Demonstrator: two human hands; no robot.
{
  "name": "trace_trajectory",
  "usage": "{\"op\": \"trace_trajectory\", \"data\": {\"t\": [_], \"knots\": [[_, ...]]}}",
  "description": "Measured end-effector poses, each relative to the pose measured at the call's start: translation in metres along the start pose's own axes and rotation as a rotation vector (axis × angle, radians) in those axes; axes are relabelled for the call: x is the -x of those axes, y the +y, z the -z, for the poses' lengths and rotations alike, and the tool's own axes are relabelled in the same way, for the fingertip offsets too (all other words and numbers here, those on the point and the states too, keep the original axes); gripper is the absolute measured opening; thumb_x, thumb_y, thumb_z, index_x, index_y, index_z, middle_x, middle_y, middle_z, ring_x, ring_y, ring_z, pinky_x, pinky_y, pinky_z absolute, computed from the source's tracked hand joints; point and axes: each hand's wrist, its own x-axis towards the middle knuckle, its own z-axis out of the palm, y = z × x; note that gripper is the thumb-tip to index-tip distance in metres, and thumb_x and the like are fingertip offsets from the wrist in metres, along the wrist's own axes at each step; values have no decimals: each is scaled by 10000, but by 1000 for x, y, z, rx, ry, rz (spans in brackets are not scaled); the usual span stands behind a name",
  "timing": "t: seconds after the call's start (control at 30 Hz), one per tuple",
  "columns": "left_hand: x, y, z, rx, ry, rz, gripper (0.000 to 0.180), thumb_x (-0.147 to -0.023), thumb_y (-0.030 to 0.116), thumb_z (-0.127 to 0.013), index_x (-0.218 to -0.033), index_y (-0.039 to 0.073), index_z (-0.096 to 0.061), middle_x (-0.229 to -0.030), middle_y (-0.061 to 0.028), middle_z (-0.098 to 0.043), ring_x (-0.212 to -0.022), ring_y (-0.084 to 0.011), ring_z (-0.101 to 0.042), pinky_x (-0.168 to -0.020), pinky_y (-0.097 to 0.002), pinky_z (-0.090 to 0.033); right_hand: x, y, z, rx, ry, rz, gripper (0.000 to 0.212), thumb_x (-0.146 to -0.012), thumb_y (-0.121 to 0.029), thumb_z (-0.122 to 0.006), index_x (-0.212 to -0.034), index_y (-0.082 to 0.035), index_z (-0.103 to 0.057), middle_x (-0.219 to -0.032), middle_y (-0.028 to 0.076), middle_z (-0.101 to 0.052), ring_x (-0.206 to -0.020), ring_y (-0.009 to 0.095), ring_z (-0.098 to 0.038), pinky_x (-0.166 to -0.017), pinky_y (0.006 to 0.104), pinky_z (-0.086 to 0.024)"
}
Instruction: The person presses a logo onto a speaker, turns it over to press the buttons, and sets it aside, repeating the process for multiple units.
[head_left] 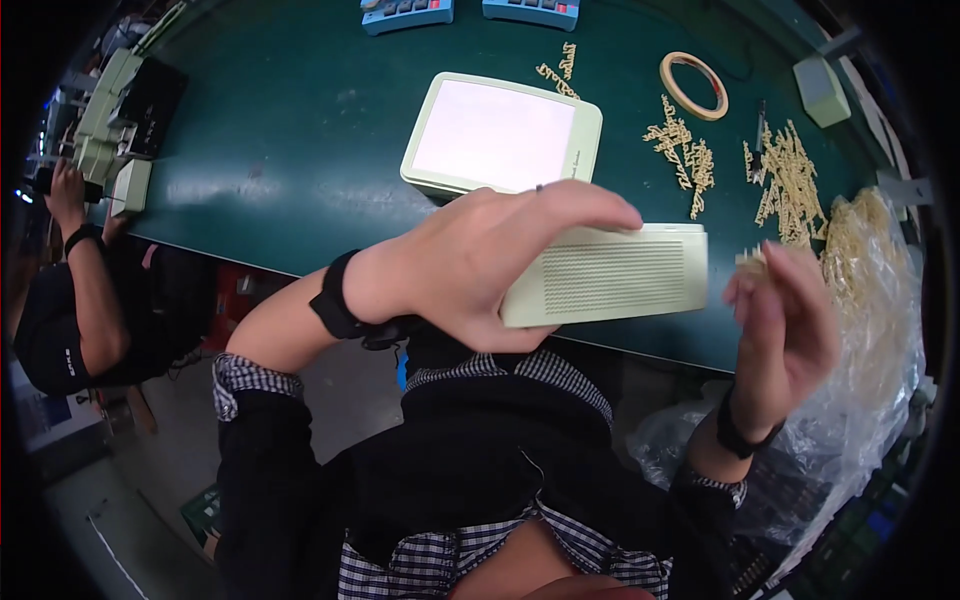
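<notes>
My left hand point(460, 260) grips a pale green box-shaped casing point(615, 280) above the table's front edge. Its ribbed panel faces up, the thumb lies along the far edge, and the other fingers are mostly hidden. To the right of the casing and apart from it, my right hand point(785, 335) pinches a small cream plastic piece point(750, 260), whose exact shape is blurred. Just beyond my left hand, a second pale green device point(415, 150) with a white screen lies face up on the green table point(280, 130).
Cream script-shaped pieces point(790, 180) lie piled at right, with smaller groups point(685, 155) nearby. A tape roll point(694, 86), a dark pen-like tool point(759, 130) and a clear plastic bag point(870, 300) are also there. Blue trays point(408, 15) stand far back. A co-worker's arm point(90, 290) is at left.
</notes>
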Motion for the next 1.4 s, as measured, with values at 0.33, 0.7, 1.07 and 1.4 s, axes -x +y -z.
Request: {"op": "trace_trajectory", "data": {"t": [0.33, 0.7, 1.07, 1.4], "knots": [[5, -7, -4, -25, 63, 22, 855, -629, 95, -802, -1379, 0, -403, -1295, -194, -579, -1111, -337, -621, -891, -395, -544, -22, 8, -23, 433, -449, 321, 318, -666, -59, -763, -983, -55, -743, -900, 34, -667, -818, 218, -578, -718, 321, -451], [2, -10, -3, -33, 49, -11, 847, -638, 134, -803, -1380, 26, -411, -1291, -200, -581, -1117, -360, -624, -837, -396, -571, -23, 14, -28, 496, -452, 338, 299, -647, -83, -776, -944, -66, -742, -902, 69, -663, -833, 258, -548, -713, 365, -445], [8, -9, -3, -29, 33, 53, 822, -627, 141, -798, -1359, 42, -437, -1272, -203, -594, -1113, -344, -631, -844, -402, -572, -22, 14, -32, 502, -441, 312, 272, -611, -91, -767, -883, -77, -755, -886, 48, -660, -821, 249, -522, -710, 350, -435], [3, -12, -2, -23, 31, 35, 822, -607, 164, -804, -1346, 43, -464, -1268, -194, -598, -1137, -338, -619, -871, -411, -564, -19, 17, -33, 502, -387, 260, 301, -615, -143, -738, -914, -140, -772, -930, -25, -665, -833, 206, -512, -737, 330, -407]]}}
